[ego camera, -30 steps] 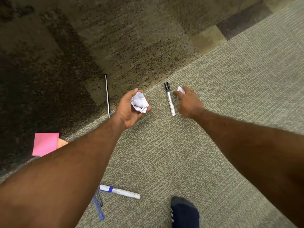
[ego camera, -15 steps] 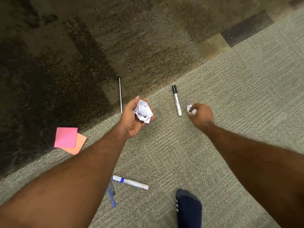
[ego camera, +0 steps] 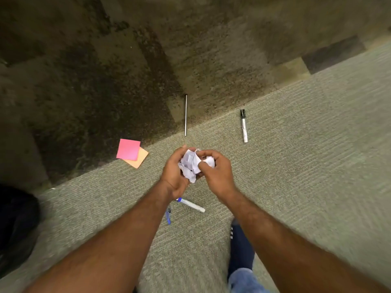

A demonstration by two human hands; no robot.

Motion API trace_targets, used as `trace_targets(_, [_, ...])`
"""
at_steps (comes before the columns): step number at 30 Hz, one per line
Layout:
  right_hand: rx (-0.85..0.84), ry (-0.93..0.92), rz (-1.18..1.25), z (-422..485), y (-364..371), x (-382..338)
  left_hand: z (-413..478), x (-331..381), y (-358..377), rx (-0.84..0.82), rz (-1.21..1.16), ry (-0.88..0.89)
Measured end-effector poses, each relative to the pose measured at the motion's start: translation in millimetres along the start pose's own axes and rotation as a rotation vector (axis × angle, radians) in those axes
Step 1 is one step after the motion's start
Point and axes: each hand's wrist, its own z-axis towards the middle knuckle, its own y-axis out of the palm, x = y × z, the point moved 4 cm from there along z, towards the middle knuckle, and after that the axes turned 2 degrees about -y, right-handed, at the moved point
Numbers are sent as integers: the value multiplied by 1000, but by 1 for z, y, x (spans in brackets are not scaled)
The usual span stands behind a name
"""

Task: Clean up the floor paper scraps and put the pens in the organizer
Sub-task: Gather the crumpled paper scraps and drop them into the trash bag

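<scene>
Step in hand: gathering paper scraps; pens not yet started.

Left hand (ego camera: 174, 172) is cupped, fingers curled round a crumpled paper wad (ego camera: 189, 164), held above the floor (ego camera: 306, 166). Right hand (ego camera: 219, 173) pinches a small scrap (ego camera: 209, 161) between thumb and fingers, touching the wad. Judgement: the two are being merged into one bundle.

Count on the floor:
- Markers, 2: black-capped marker (ego camera: 243, 126) ahead to the right, blue-capped marker (ego camera: 191, 205) below the wrists.
- Blue pen (ego camera: 168, 215), 1, partly hidden by the left arm.
- Thin grey stick (ego camera: 186, 115), 1, possibly a pen.
- Sticky notes, 2: pink note (ego camera: 128, 149) overlapping orange note (ego camera: 141, 158).

Next, probably: bundle into one hand, freeing the other for the notes. Organizer not in view.
</scene>
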Motion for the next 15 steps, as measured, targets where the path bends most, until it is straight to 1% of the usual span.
trace_targets(4, [5, -46, -51, -28, 55, -14, -39, 11, -18, 19, -61, 17])
trace_targets(8, [96, -191, -275, -51, 108, -32, -76, 31, -40, 45, -123, 94])
trace_targets(11, [42, -293, -282, -72, 151, -45, -100, 49, -65, 81, -188, 195])
trace_targets(15, [-86, -288, -275, -94, 212, -46, -138, 77, -112, 186, -199, 302])
